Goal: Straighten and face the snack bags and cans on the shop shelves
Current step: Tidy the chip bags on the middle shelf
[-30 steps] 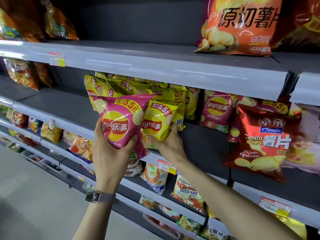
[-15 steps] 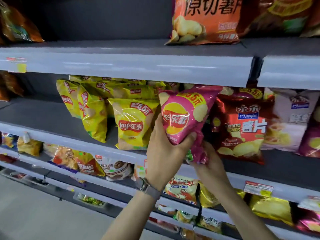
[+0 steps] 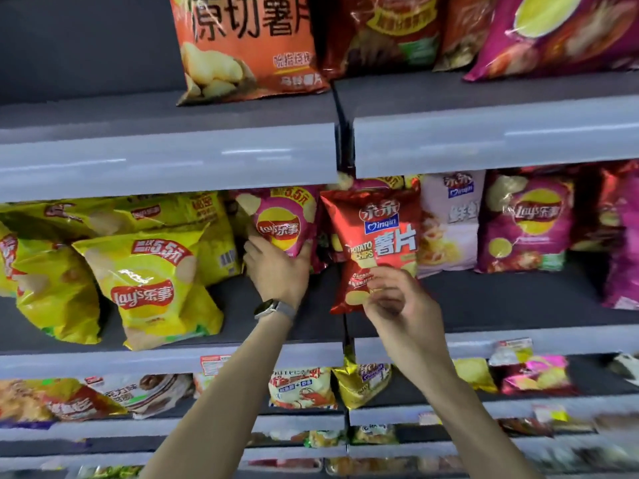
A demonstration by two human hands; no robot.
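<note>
On the middle shelf, my left hand grips a pink Lay's bag from below, thumb on its right side. It holds the bag upright, facing out, deep in the shelf beside the yellow Lay's bags. To the right a red Qinqin potato chips bag leans forward at the join between shelf sections. My right hand is at this bag's lower right corner, fingers curled and pinching its bottom edge. Motion blur hides the exact hold.
Several yellow Lay's bags lie slumped on the left. A pale Qinqin bag and more pink Lay's bags stand on the right. A large orange chip bag sits on the upper shelf. Lower shelves hold mixed snack bags.
My left hand carried the pink bag rightward from the yellow bags and set it back on the shelf. My right hand left the pink bag and took the red bag's lower edge.
</note>
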